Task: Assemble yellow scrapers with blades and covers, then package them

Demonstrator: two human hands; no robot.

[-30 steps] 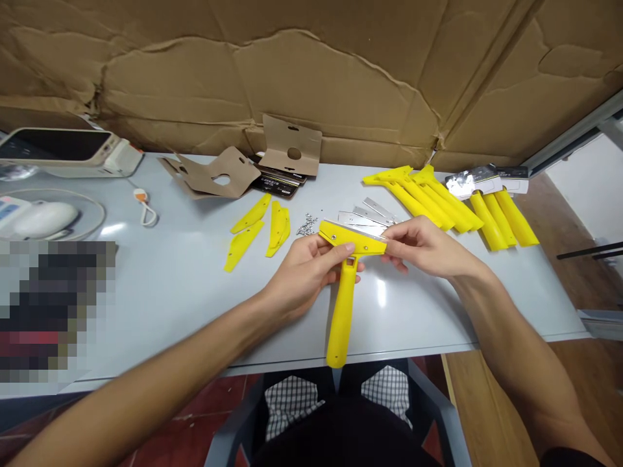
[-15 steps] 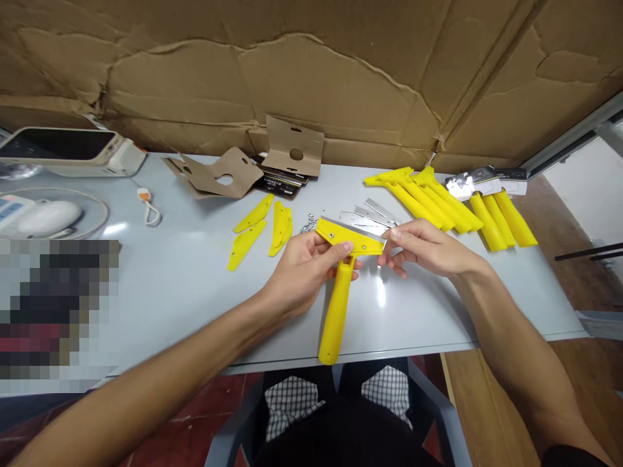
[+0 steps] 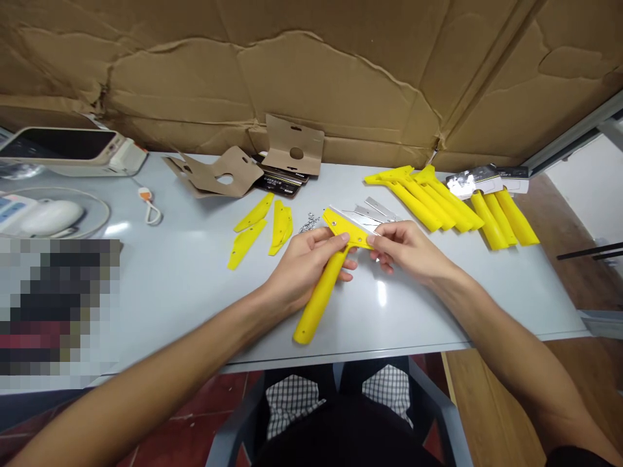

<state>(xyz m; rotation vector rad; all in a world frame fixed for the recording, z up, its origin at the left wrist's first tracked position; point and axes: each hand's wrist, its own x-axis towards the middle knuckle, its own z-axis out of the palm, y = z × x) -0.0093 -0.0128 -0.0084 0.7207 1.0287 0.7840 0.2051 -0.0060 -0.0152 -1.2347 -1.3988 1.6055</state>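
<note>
A yellow scraper with a metal blade along its head is held above the front of the table, its handle slanting down to the left. My left hand grips it where handle and head meet, thumb on top. The fingers of my right hand are closed on the right end of the scraper's head. Behind the scraper lie loose metal blades, partly hidden, and a small heap of screws. Several yellow cover plates lie left of the screws.
Several yellow scraper handles lie at the back right, beside carded scrapers. Folded brown cardboard sleeves stand at the back. A phone-like device and a white mouse are at the left, and a cardboard wall rises behind.
The scraper has turned clockwise, its handle end swinging left and its head tilting further down to the right. My right hand has moved left and now grips the head's right end.
</note>
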